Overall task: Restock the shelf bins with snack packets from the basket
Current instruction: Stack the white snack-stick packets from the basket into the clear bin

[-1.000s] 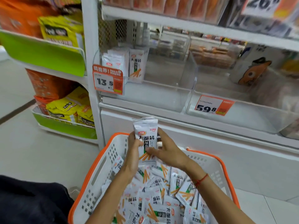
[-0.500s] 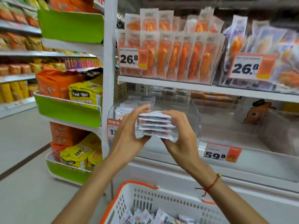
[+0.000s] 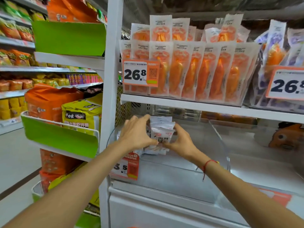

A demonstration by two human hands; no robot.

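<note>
A small stack of white snack packets [image 3: 162, 129] with black lettering stands upright inside the clear plastic shelf bin [image 3: 218, 145], at its left side. My left hand [image 3: 136, 134] grips the stack from the left. My right hand [image 3: 179, 140] grips it from the right, fingers curled round its lower edge. Both hands are inside the bin. The basket is out of view except for a sliver of orange rim at the bottom edge.
An orange price tag [image 3: 127, 165] hangs on the bin's front left. A shelf of orange packets [image 3: 189, 68] sits right above the bin. A second clear bin with an orange fish picture [image 3: 286, 137] lies to the right. Green-fronted racks [image 3: 60, 137] hold bags on the left.
Both hands lifted the packet stack from the basket up to the shelf, turned it upright and moved it forward into the clear bin. The view rose with them.
</note>
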